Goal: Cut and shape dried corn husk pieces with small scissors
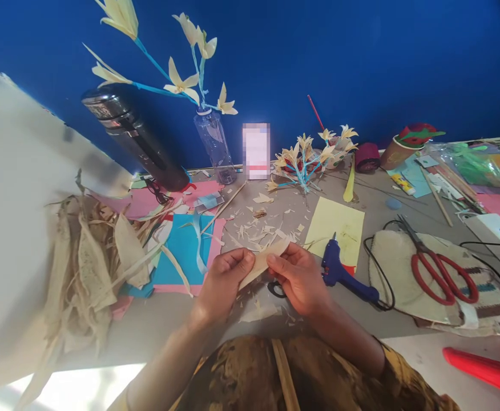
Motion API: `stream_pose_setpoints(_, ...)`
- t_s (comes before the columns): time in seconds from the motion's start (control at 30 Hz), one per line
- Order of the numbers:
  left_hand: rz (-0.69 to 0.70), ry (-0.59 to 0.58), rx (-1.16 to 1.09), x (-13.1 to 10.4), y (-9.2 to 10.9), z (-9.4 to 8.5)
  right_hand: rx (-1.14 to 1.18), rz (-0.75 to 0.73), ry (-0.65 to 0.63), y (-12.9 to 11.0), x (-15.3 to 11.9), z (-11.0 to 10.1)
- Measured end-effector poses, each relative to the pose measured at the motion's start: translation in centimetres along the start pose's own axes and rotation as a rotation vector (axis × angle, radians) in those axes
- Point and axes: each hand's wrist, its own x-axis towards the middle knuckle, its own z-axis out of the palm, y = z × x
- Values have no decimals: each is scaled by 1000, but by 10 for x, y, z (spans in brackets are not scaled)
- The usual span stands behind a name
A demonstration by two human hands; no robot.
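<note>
Both hands are pinching one pale husk strip (262, 261) just above the table (156, 325): left hand (224, 281) gripping its lower end, right hand (299, 278) its upper. Judging by finished husk flowers (305, 153) behind, several are done, while a pile of raw husks (89, 257) is waiting at left. Scraps, glue gun (339, 273) and red scissors (440, 274) are cluttering the grey surface before a blue wall (361, 51).

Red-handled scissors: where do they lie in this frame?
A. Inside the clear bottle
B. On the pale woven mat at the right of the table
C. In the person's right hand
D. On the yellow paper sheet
B. The red-handled scissors lie on the pale woven mat, right of the blue glue gun; both hands hold a strip of dried husk instead.
</note>
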Motion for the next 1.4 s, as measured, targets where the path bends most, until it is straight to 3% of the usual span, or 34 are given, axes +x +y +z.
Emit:
stream_pose_setpoints(0.07, 42, 29, 88, 1, -1, 1, 28, 22, -4, 0, 0, 0)
stream_pose_setpoints(0.2, 259, 64, 364, 1, -2, 3, 97, 98, -85, 0, 1, 0)
stream_pose_setpoints(0.3, 343, 43, 439, 0, -2, 3, 94, 146, -124, 0, 0, 0)
stream_pose_setpoints(0.5, 236, -242, 184, 0, -1, -1, 208, 296, -195, -4, -5, -3)
stream_pose_setpoints(0.6, 176, -244, 90, 1, -2, -7, 275, 309, -230, -11, -5, -14)
stream_pose_setpoints(0.67, 126, -272, 46, 1, -3, -13, 248, 234, -233, -20, -4, -23)
stream_pose_setpoints(0.8, 92, -324, 74, 4, 0, -23, -32, 33, -273, -38, -2, -33)
stream_pose_setpoints(0.97, 180, -353, 347, 6, 12, -24, -266, 163, -425, -40, -4, -21)
stream_pose_setpoints(1.17, 210, -376, 374, 2, 13, -26, -86, 201, -397, -25, -4, -21)
stream_pose_setpoints(1.4, 165, -323, 188, 3, 9, -35, 180, 131, -362, -35, -3, -36)
